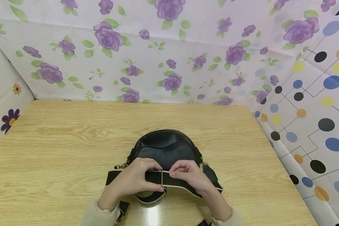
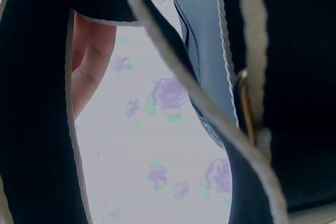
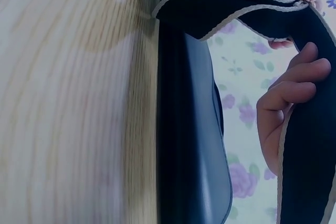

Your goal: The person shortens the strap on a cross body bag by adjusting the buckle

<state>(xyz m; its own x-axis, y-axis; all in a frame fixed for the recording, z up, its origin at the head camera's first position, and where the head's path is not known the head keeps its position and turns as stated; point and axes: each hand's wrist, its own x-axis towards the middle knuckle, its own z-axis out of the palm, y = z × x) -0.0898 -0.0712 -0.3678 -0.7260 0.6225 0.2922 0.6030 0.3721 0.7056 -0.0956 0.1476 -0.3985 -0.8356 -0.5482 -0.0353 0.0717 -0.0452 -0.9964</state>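
Note:
A black half-round shoulder bag (image 1: 166, 149) lies on the table with its wide black strap (image 1: 176, 181), edged in cream, raised in front of it. My left hand (image 1: 134, 177) pinches a thin brass-coloured slider buckle (image 1: 162, 178) on that strap, thumb at the lower end and fingertips at the upper. Just to the right of the buckle, my right hand (image 1: 190, 175) pinches the strap's top edge between thumb and fingers. The right wrist view shows curled fingers (image 3: 299, 82) against the strap. Dark strap folds fill much of the left wrist view.
A loop of strap (image 1: 151, 198) hangs below the hands. Metal clips (image 1: 204, 164) join the strap to the bag's sides. The wood-grain table (image 1: 59, 150) meets a purple-flowered cloth (image 1: 169, 62) behind and a dotted cloth (image 1: 313, 125) on the right.

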